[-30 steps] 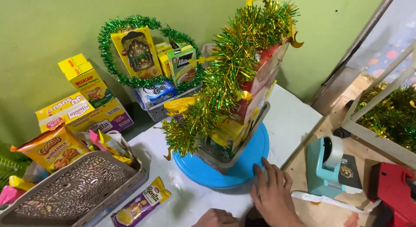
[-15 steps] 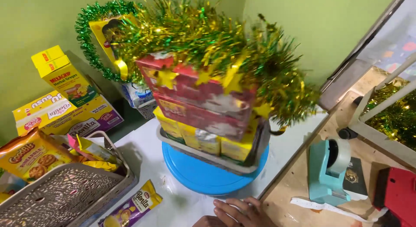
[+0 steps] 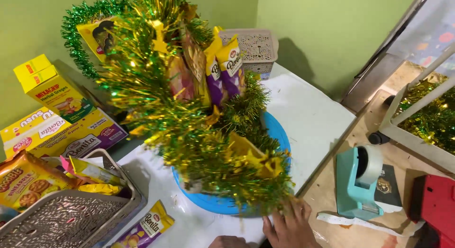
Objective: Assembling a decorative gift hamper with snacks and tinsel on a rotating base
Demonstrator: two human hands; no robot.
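A gift hamper (image 3: 199, 134) wrapped in green and gold tinsel stands on a round blue base (image 3: 280, 134) on the white table (image 3: 313, 115). Yellow and purple snack packs (image 3: 225, 68) stick up from its top. My right hand (image 3: 289, 224) rests with spread fingers on the tinsel at the hamper's near lower edge, by the rim of the base. Only the knuckles of my left hand (image 3: 227, 241) show at the bottom edge of the view, just left of the right hand, and what it holds is hidden.
A grey perforated basket (image 3: 66, 219) with snack bags sits at the near left, a purple snack packet (image 3: 144, 224) beside it. Yellow boxes (image 3: 57, 129) line the left wall. A teal tape dispenser (image 3: 355, 181), a red object (image 3: 433, 205) and a white frame (image 3: 403, 120) with tinsel stand right.
The hamper has turned on its blue base: the red boxes with stars have swung away and the snack packs now face me. My right hand stays at its near edge.
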